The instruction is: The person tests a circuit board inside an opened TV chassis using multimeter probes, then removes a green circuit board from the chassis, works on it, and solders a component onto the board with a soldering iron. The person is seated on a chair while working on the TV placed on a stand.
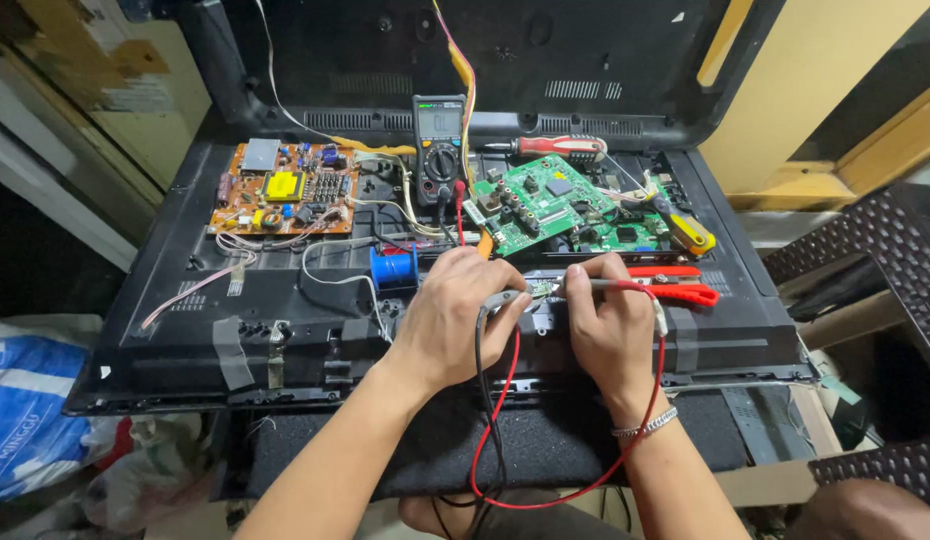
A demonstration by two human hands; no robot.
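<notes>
Head view: looking down at my two hands over the opened back of a flat television (pixel 185 330), its rear cover (pixel 625 60) propped up at 12 o'clock.
Done so far: the back is off, the orange power board (pixel 285 187) at 10 o'clock and the green main board (pixel 545 205) at 1 o'clock lie bare, and the multimeter (pixel 440 148) stands at 12 o'clock with its leads plugged in.
In hand: I judge the probing is under way, both probe tips meeting at a small spot on the metal strip (pixel 542 292) between my hands; what the tips touch is too small to tell.
Left: the meter's display cannot be read, so I cannot tell how much of the checking remains; the cover is not yet back on.
Left hand (pixel 455 315): fingers curled tight around the black probe (pixel 503 298), knuckles up, wrist resting on the panel.
Right hand (pixel 605 320): pinched closed on the red probe (pixel 615 286), thumb and forefinger near the tip, a bracelet (pixel 645 425) on the wrist.
Leads: the red lead (pixel 505 420) and the black one loop down toward 6 o'clock.
Nearby: blue solder spool (pixel 393 267) at 11 o'clock of my left hand; red pliers (pixel 680 285) just beside my right hand at 2 o'clock; red-handled screwdriver (pixel 560 146) and a yellow-handled tool (pixel 690 235) further up.
</notes>
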